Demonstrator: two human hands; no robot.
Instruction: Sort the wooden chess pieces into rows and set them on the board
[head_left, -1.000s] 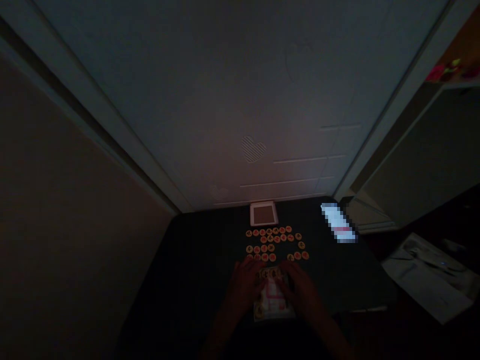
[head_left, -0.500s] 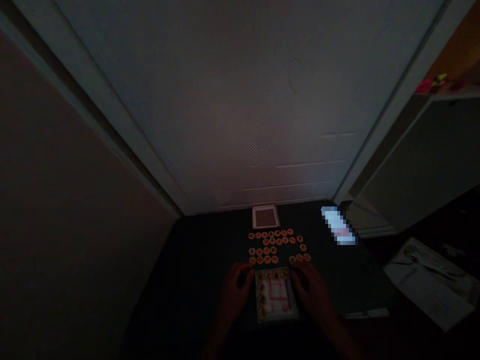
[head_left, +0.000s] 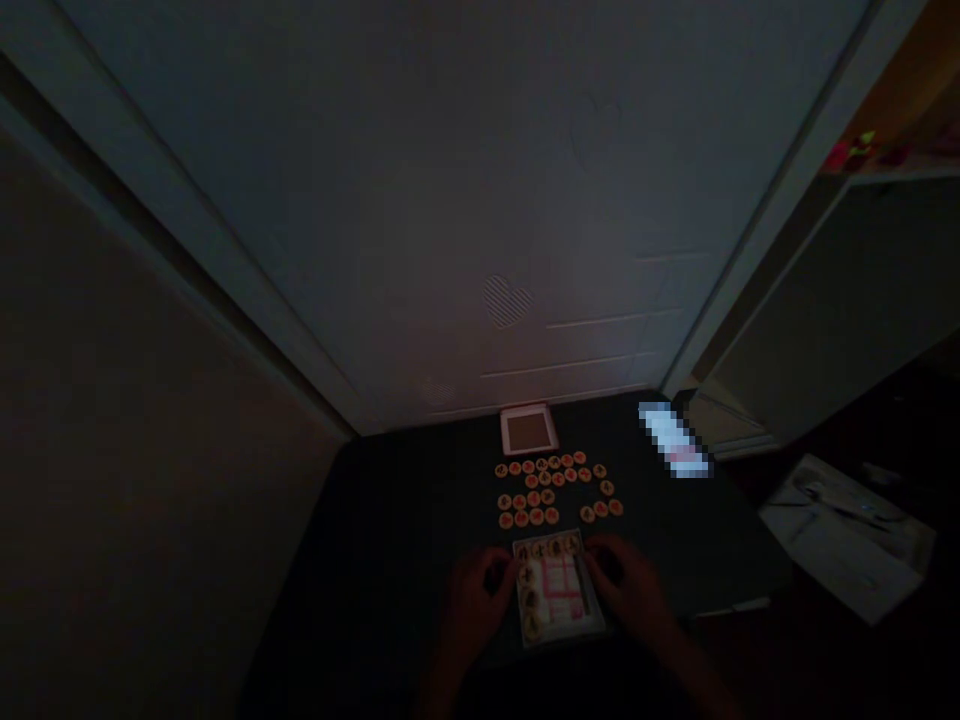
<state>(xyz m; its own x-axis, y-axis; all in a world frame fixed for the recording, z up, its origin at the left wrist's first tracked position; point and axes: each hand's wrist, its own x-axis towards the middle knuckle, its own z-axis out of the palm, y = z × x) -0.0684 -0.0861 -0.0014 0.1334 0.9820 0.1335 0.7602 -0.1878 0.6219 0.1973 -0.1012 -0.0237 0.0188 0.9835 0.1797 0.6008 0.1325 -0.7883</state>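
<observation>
In dim light, a shallow box (head_left: 564, 636) lies near the front edge of the dark table. Round Chinese chess pieces (head_left: 531, 600) line its top and left side, and a folded sheet with pink lines (head_left: 559, 588) fills the rest. My left hand (head_left: 480, 590) is curled at the box's left edge, thumb and forefinger against it. At the upper right corner, my right hand (head_left: 626, 580) has its bent fingers on the rim. Just beyond, more Chinese chess pieces (head_left: 533, 498) are laid in rows on the table; their markings are too small to read.
Against the white panel with raised hearts (head_left: 507, 302) lies a shallow pale-rimmed tray or lid (head_left: 555, 445). A bright, pixelated object (head_left: 675, 440) is at the table's back right. Lower down on the right is a white box (head_left: 847, 540) with items on it.
My left hand has come a little right and down, from beside the box to its left edge. My right hand stays at the right corner. The view has shifted slightly.
</observation>
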